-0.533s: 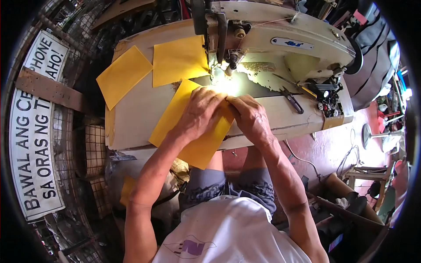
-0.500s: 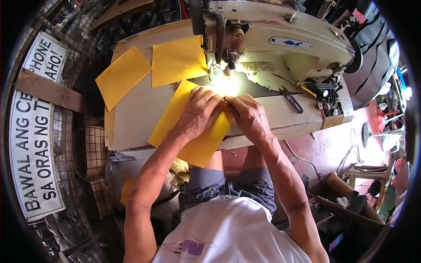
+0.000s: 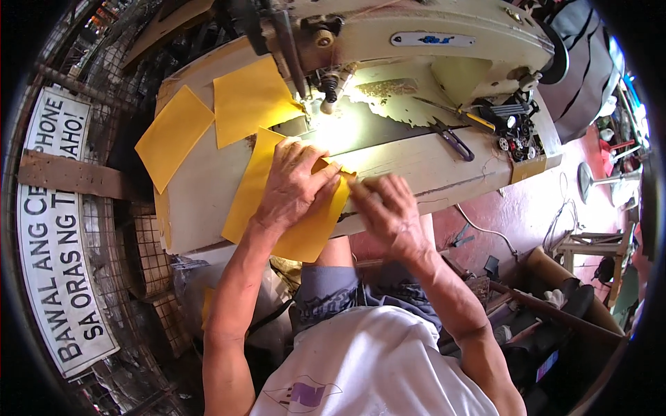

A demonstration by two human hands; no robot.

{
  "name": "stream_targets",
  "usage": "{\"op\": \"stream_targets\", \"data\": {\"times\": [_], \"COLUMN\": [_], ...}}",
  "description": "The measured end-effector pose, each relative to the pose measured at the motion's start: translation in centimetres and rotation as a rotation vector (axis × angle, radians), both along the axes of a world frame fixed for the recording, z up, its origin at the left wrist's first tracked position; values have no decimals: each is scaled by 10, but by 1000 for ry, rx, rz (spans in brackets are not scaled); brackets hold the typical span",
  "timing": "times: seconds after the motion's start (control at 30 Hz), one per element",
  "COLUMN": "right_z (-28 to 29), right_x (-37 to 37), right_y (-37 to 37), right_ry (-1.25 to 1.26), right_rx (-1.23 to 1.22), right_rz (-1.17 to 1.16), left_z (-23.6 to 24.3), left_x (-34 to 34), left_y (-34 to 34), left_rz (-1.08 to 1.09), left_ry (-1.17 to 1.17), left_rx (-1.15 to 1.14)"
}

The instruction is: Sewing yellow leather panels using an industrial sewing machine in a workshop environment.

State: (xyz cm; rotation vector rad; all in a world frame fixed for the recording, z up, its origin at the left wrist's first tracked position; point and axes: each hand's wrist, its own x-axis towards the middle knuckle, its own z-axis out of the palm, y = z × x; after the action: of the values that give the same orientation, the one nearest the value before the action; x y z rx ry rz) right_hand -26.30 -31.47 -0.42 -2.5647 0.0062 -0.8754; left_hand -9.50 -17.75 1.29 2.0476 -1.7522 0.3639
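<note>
My left hand (image 3: 295, 182) has its fingers closed on a large yellow sheet (image 3: 243, 208), pressing near a small fold at its upper right edge, just below the brightly lit needle area (image 3: 329, 111) of a sewing machine (image 3: 444, 21). My right hand (image 3: 385, 208) is motion-blurred beside the sheet's right edge, fingers bent; whether they touch it I cannot make out. Two more yellow pieces, one (image 3: 253, 100) by the needle and one (image 3: 173, 139) farther left, lie flat on the pale worktable (image 3: 184, 215).
Dark-handled scissors (image 3: 454, 142), a yellow-handled tool (image 3: 479, 119) and small machine parts (image 3: 517, 132) lie at the table's right. A wire grid (image 3: 149, 243) with a printed signboard (image 3: 66, 298) borders the left. A cardboard box (image 3: 576, 305) and cables (image 3: 499, 239) are low on the right.
The view has shifted a little. My right hand has drawn back down and right from the needle area. A small fold now shows on the sheet's edge by my left fingers.
</note>
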Motion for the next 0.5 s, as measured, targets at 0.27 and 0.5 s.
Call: {"op": "stream_targets", "data": {"times": [0.27,0.5], "right_z": [-19,-30], "right_x": [-8,-10], "right_y": [25,26], "right_ry": [30,-18], "right_rx": [-3,12], "right_rz": [-116,-121], "left_z": [5,33], "left_x": [4,15], "left_y": [-7,-31], "left_rz": [-46,-20], "left_ry": [80,298], "left_rx": [5,225]}}
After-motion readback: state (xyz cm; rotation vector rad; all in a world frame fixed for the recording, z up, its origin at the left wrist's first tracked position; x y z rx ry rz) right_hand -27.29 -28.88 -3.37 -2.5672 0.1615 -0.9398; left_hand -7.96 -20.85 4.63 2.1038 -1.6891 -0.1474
